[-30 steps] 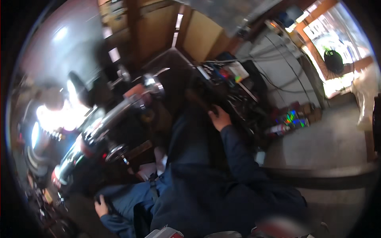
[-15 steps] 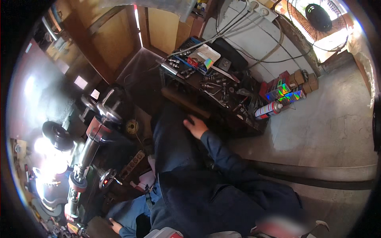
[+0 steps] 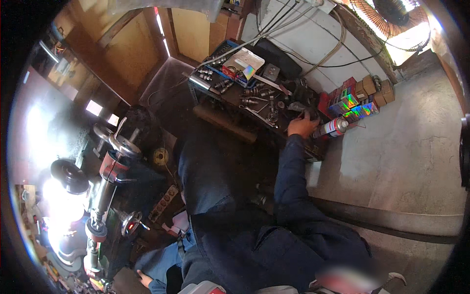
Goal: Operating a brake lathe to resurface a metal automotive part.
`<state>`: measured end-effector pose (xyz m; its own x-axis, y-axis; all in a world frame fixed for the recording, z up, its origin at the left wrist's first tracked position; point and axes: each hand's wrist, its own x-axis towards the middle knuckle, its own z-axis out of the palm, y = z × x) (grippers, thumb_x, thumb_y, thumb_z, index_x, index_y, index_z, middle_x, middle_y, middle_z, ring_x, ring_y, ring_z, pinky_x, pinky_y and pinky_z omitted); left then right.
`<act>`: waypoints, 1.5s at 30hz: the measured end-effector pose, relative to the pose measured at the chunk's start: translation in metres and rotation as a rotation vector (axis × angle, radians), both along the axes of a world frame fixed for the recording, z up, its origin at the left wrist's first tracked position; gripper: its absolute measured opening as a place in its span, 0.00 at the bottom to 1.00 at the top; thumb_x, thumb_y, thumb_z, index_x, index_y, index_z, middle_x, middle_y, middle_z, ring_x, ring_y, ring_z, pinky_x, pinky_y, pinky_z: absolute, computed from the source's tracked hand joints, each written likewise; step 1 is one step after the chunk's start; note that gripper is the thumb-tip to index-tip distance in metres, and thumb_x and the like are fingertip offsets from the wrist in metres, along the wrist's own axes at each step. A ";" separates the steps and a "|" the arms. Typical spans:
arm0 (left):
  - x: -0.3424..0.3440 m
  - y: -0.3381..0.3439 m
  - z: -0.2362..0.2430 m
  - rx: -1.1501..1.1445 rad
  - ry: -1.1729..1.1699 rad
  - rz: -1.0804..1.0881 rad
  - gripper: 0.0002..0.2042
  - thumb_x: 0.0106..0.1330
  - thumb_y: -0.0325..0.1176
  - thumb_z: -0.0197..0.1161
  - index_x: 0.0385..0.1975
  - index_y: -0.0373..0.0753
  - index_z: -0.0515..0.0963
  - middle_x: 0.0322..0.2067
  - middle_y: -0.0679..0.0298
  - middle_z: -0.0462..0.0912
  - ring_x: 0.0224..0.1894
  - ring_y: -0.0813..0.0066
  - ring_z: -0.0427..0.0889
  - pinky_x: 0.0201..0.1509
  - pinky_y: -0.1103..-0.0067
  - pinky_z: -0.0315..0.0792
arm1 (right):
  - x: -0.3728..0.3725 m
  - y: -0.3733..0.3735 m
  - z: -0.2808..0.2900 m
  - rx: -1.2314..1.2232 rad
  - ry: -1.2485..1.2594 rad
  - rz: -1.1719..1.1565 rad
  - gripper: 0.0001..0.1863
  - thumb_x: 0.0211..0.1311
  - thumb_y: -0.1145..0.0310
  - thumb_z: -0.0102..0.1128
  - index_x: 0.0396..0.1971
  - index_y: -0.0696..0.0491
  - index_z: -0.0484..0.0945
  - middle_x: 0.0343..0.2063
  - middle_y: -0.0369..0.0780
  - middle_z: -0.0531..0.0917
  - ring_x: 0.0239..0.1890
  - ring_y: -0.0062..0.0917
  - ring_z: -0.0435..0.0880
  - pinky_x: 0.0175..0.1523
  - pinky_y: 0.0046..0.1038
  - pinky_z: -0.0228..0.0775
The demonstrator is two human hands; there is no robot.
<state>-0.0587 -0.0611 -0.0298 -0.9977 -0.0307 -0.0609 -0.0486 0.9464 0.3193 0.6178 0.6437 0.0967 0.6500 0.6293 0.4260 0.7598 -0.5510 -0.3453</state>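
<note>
My right hand is over the right end of a cluttered low bench, among dark metal parts beside a spray can. Its fingers are partly bent and apart, and nothing can be made out in them. Just beyond the fingertips lies a grey metal piece. Wrenches and several shiny sockets are spread to its left. Low at the left, my left hand lies on my blue-jeaned thigh, fingers partly showing and holding nothing visible, beside a flat brown piece.
A lathe-like machine with handwheels and a bright lamp stands at the left. On the bench sit a blue tray and an open white box. Stacked boxes stand farther right, below a fan. A power strip is low down.
My right hand has left my knee and moved right and forward to the parts on the bench. My left hand stays on the thigh. The view has shifted slightly.
</note>
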 end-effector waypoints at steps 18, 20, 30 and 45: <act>0.017 0.083 0.062 0.003 -0.049 -0.044 0.49 0.61 0.67 0.60 0.64 0.22 0.66 0.65 0.40 0.69 0.66 0.49 0.68 0.70 0.69 0.61 | 0.055 0.028 0.179 0.642 0.001 0.047 0.19 0.61 0.67 0.60 0.46 0.66 0.81 0.44 0.57 0.84 0.46 0.49 0.85 0.50 0.41 0.76; 0.018 0.103 0.062 0.004 -0.076 -0.061 0.49 0.61 0.67 0.61 0.64 0.22 0.66 0.65 0.40 0.69 0.66 0.49 0.68 0.70 0.69 0.61 | 0.048 0.020 0.208 0.795 0.055 0.060 0.19 0.60 0.67 0.60 0.46 0.66 0.81 0.45 0.55 0.85 0.48 0.44 0.85 0.53 0.37 0.75; 0.011 0.150 0.061 0.012 -0.159 -0.090 0.49 0.60 0.67 0.62 0.64 0.22 0.66 0.64 0.40 0.69 0.66 0.49 0.68 0.71 0.68 0.60 | 0.089 0.024 0.147 0.808 0.633 0.304 0.15 0.63 0.70 0.59 0.44 0.66 0.81 0.40 0.51 0.87 0.39 0.38 0.87 0.45 0.33 0.79; -0.007 0.095 0.058 0.074 -0.188 0.077 0.51 0.58 0.68 0.64 0.63 0.21 0.66 0.64 0.40 0.70 0.67 0.50 0.68 0.71 0.67 0.60 | 0.047 0.014 -0.057 -0.477 0.160 0.060 0.14 0.62 0.63 0.57 0.37 0.57 0.86 0.40 0.50 0.87 0.44 0.47 0.86 0.47 0.45 0.79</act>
